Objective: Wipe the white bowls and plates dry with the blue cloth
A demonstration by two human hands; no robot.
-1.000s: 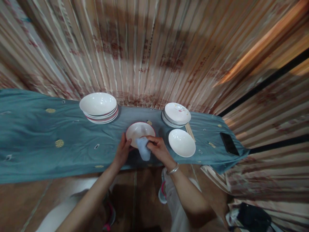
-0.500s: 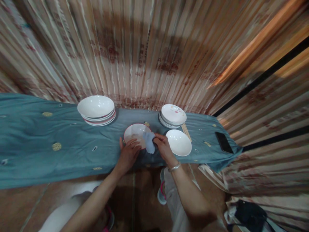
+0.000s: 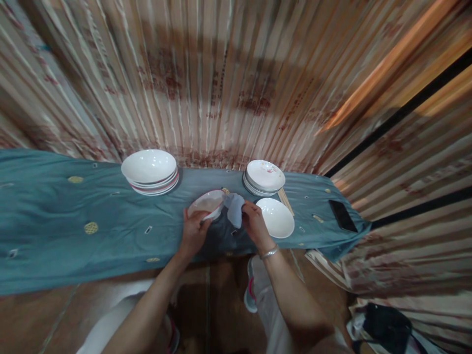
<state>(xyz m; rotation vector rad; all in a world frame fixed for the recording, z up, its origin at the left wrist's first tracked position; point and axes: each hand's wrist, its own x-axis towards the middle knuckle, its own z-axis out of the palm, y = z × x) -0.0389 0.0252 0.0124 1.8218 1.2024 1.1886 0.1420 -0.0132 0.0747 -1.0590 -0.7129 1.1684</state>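
Observation:
My left hand (image 3: 195, 230) is closed on the near left rim of a white bowl (image 3: 207, 202) with a red edge, which is tilted up above the cloth. In my right hand (image 3: 254, 221) a pale blue cloth (image 3: 235, 209) is pinched and hangs at the bowl's right side. Just right of that hand, a white oval bowl (image 3: 276, 219) rests on the table. A stack of white bowls (image 3: 149, 167), some with red rims, stands at the back left. Behind the oval bowl is a stack of plates (image 3: 265, 175), the top one flowered.
A teal patterned tablecloth (image 3: 121, 236) covers the long narrow table. Wooden chopsticks (image 3: 285, 201) lie by the plates, and a black phone (image 3: 342, 215) sits near the right end. A pleated curtain (image 3: 206, 98) hangs behind. A dark bag (image 3: 387, 324) is on the floor at right.
The red-edged bowl has gone from lying level to tilted. My left hand has shifted from inside it to gripping its rim. My right hand has drawn the cloth slightly right and up.

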